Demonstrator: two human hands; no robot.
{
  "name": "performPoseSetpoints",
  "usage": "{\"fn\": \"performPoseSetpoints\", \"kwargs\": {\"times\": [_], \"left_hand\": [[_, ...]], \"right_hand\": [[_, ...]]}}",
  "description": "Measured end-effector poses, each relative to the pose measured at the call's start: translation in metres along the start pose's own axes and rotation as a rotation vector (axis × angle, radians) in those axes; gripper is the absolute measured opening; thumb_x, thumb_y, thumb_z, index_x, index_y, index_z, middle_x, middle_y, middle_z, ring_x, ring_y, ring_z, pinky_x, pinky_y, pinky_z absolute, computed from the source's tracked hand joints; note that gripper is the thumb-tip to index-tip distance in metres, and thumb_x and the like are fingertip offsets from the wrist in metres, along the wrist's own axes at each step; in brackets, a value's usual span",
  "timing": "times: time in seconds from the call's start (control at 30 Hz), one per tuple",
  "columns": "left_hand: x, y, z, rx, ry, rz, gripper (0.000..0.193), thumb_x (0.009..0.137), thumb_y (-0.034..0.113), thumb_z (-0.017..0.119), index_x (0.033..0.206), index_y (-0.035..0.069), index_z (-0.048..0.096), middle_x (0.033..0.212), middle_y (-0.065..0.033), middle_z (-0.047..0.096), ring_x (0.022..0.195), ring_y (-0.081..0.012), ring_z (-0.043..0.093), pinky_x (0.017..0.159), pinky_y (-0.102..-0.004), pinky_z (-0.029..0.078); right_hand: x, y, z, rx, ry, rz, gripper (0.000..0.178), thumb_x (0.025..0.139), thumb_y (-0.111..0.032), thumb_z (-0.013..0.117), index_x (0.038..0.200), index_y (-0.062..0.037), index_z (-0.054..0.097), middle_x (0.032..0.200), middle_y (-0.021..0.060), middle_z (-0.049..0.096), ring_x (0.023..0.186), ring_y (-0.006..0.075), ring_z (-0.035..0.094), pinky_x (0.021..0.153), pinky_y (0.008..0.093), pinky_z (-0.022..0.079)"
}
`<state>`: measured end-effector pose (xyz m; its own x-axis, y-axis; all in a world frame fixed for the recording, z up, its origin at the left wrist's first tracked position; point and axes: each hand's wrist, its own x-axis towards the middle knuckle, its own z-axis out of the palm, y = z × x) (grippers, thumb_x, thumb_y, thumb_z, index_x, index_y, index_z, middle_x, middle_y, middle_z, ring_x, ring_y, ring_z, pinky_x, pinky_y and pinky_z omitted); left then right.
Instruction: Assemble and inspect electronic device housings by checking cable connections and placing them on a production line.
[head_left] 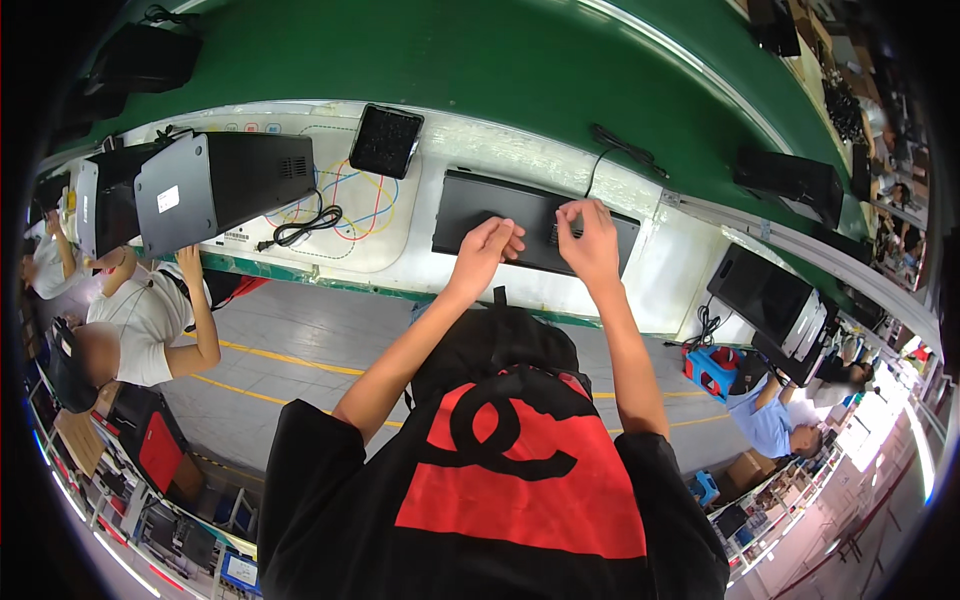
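A long black case (470, 190) with a vented patch lies flat on the white worktop in front of me, a black power cord (630, 148) trailing from its far side. Over its near left part my left hand (492, 242) is closed, the fingers curled in toward the thumb. My right hand (590, 238) hovers by the vented patch, thumb and forefinger pinched together. Anything between the fingers of either hand is too small or hidden to make out. Just beyond the case, to the left, sits a black tray (387, 141) with small dark bits in it.
Large black cases (240, 185) stand at the left beside a coiled plug cord (300, 230). A green conveyor belt (430, 60) runs along the far side, carrying another black case (790, 180). More cases (765, 290) lie at the right. People (140, 320) work on both sides.
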<state>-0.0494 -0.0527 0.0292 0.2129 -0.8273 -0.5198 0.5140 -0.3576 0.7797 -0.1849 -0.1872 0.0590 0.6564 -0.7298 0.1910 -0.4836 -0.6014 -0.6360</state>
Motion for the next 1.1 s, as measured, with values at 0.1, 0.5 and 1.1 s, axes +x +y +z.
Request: {"fn": "performPoseSetpoints", "kwargs": {"times": [0.1,0.5,1.1], "left_hand": [[0.004,-0.009,-0.013,0.021,0.024,-0.022,0.03,0.1,0.025,0.041,0.097,0.001,0.058,0.079,-0.0052,0.061,0.068,-0.0105,0.058,0.062,-0.0227,0.044],[0.008,-0.013,-0.024,-0.031,-0.016,-0.026,0.025,0.098,0.02,0.042,0.097,-0.001,0.056,0.077,-0.0091,0.062,0.065,-0.0164,0.064,0.055,-0.0254,0.048],[-0.015,-0.02,-0.044,-0.066,0.328,0.225,0.023,0.096,0.017,0.046,0.103,-0.001,0.059,0.08,-0.0091,0.063,0.062,-0.0133,0.058,0.053,-0.0225,0.044]], "right_hand": [[0.009,0.013,0.013,-0.09,-0.107,-0.055,0.014,0.076,0.002,0.062,0.077,-0.0026,0.049,0.073,0.0102,0.056,0.073,0.0311,0.055,0.072,0.0397,0.044],[0.046,0.008,0.031,-0.382,-0.412,0.23,0.023,0.065,0.005,0.063,0.082,0.0024,0.048,0.074,0.0189,0.059,0.076,0.0372,0.06,0.069,0.0454,0.047],[0.036,0.044,0.022,0.128,-0.329,0.585,0.023,0.062,-0.007,0.072,0.082,-0.0056,0.062,0.078,0.0059,0.067,0.076,0.0204,0.065,0.07,0.031,0.05]]}}
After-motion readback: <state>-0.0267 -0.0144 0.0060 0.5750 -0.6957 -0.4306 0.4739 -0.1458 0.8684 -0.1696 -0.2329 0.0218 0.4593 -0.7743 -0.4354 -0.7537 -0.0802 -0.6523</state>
